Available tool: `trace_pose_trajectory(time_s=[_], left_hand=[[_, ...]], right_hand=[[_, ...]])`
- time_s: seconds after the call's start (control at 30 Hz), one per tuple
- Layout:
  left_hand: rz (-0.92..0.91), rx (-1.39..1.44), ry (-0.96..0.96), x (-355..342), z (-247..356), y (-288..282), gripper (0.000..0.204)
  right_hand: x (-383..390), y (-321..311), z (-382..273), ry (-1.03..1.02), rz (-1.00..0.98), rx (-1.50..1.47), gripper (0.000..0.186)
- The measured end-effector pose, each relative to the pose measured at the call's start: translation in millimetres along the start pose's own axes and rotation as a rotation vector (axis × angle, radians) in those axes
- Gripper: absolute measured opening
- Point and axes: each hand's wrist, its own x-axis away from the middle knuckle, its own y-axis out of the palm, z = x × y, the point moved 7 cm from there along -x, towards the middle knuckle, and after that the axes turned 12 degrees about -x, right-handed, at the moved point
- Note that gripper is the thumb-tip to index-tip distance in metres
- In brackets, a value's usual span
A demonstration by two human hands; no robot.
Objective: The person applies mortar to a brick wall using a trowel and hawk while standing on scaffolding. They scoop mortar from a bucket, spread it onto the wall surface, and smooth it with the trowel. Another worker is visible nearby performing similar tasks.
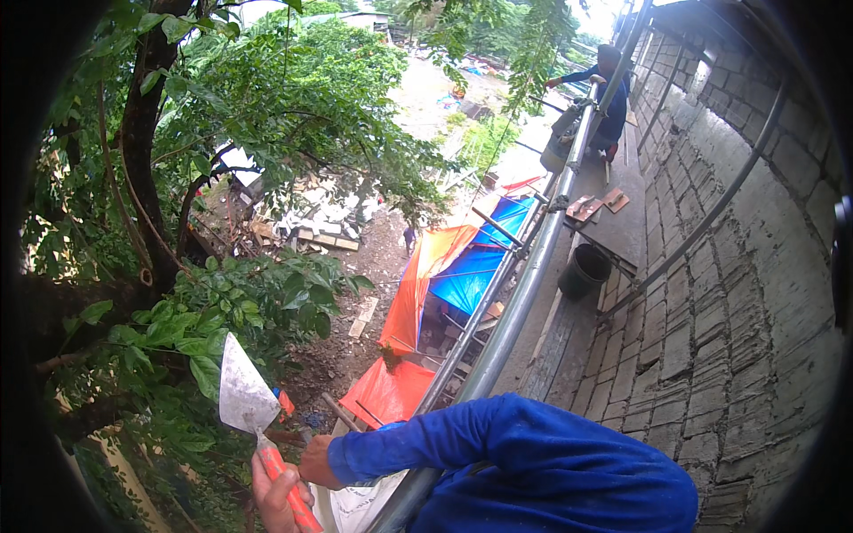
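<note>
One trowel [250,401] sits to the left of the metal railing [508,338], blade upward, its orange handle grasped by the left hand [274,499]. Just beside it is the right hand [317,463]; I cannot tell whether that one holds anything. Farther along, a dark bucket [585,272] stands near the block wall [702,311].

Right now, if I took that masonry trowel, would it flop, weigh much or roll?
The masonry trowel is probably stiff: its metal-looking blade stands out straight, without visible sag. It likely feels fairly light, since the blade looks thin. Set down, it seems unlikely to roll, given that broad, flat, roughly triangular shape.
</note>
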Motion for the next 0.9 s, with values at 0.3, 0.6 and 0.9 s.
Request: trace_pose_trajectory(time_s=[0.3,0.6,0.9], left_hand=[[-0.047,-0.032,0.057,-9.7,-9.1,-0.8,0.063],[-0.011,-0.056,0.065,-10.0,-8.7,-4.2,0.056],[-0.042,-0.034,0.079,-13.6,-12.2,-6.0,0.053]], right_hand=[[-0.6,5.2,3.4,0.026,-0.024,0.031,0.012],[-6.4,13.4,4.5,0.000,-0.033,0.041,0.013],[2.6,-0.4,-2.2,0.049,-0.055,0.033,0.010]])
